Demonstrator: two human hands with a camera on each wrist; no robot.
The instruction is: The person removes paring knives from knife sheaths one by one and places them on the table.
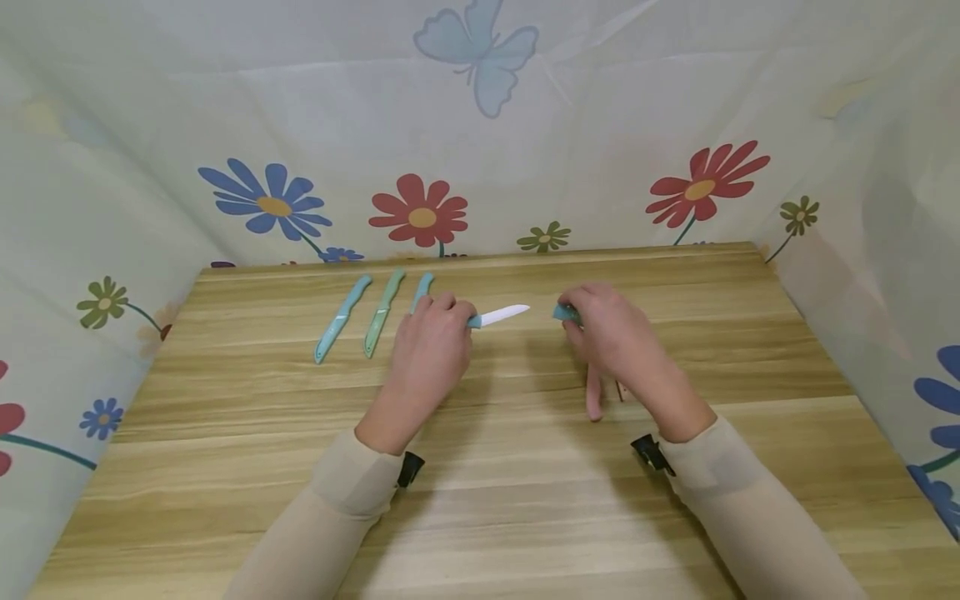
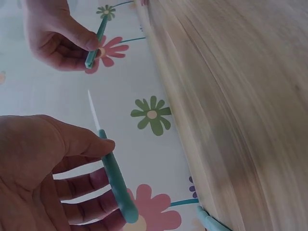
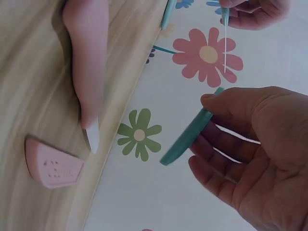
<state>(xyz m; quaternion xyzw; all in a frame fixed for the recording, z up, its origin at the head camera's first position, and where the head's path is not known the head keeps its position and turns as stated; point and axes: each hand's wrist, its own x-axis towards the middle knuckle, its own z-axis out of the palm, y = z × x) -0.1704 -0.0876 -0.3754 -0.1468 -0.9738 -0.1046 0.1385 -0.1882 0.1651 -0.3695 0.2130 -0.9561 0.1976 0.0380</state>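
Observation:
My left hand (image 1: 433,346) pinches the teal handle of a paring knife (image 2: 114,178) between thumb and fingers. Its bare white blade (image 1: 506,314) points right, towards my other hand. Held in my right hand (image 1: 618,337) is a teal blade cover (image 3: 190,132), gripped by thumb and fingertips. A gap separates the blade tip from the cover, and both are raised over the table. Below the right hand lies a pink knife (image 3: 89,62) with its white blade bare. Its pink cover (image 3: 53,166) rests beside it, mostly hidden by the hand in the head view.
At the back left of the wooden table (image 1: 247,450) lie a blue knife (image 1: 342,319) and a green knife (image 1: 385,314), both covered. Another blue handle (image 1: 423,286) shows behind the left hand. A flower-printed curtain (image 1: 600,167) surrounds the table's back and sides.

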